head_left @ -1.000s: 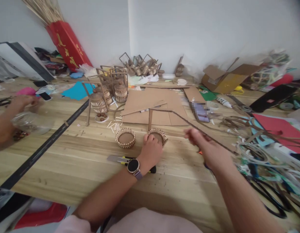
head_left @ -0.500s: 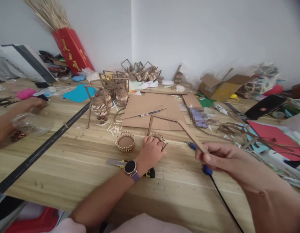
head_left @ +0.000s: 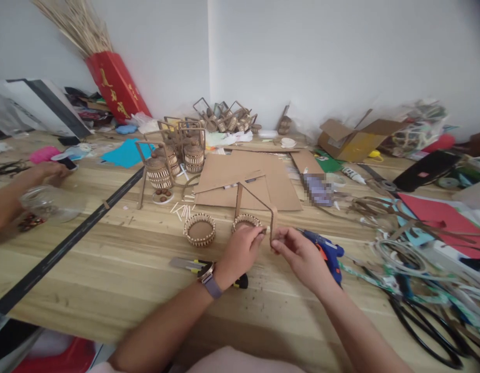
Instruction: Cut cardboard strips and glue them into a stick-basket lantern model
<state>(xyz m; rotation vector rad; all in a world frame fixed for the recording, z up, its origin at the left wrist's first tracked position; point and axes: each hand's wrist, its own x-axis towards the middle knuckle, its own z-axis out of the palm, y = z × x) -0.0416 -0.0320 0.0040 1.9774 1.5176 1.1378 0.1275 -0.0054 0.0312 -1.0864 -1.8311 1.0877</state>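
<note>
A bent brown strip point(head_left: 257, 196) rises as an angular arch from a small round basket point(head_left: 246, 221) with a beaded-looking rim. My right hand point(head_left: 300, 254) pinches the strip's lower right end. My left hand point(head_left: 243, 254), below a watch, is closed at the basket's right side on a short piece sticking out toward the strip. The fingers hide part of the basket. Another small round basket point(head_left: 200, 229) stands to the left. A blue glue gun point(head_left: 327, 251) lies behind my right hand. Under my left wrist is a yellow and black cutter point(head_left: 185, 264).
Finished lidded baskets point(head_left: 159, 173) with handles stand behind left, beside cardboard point(head_left: 232, 166). Another person's hand point(head_left: 53, 173) is at the far left, near a clear jar point(head_left: 49, 202). Black scissors point(head_left: 426, 326), coils and strips crowd the right. A black strip point(head_left: 76, 233) crosses the left.
My right hand has moved left and brought the strip's free end down beside the basket, bending it into an arch. My left hand has shifted to the basket's right side. The glue gun is uncovered.
</note>
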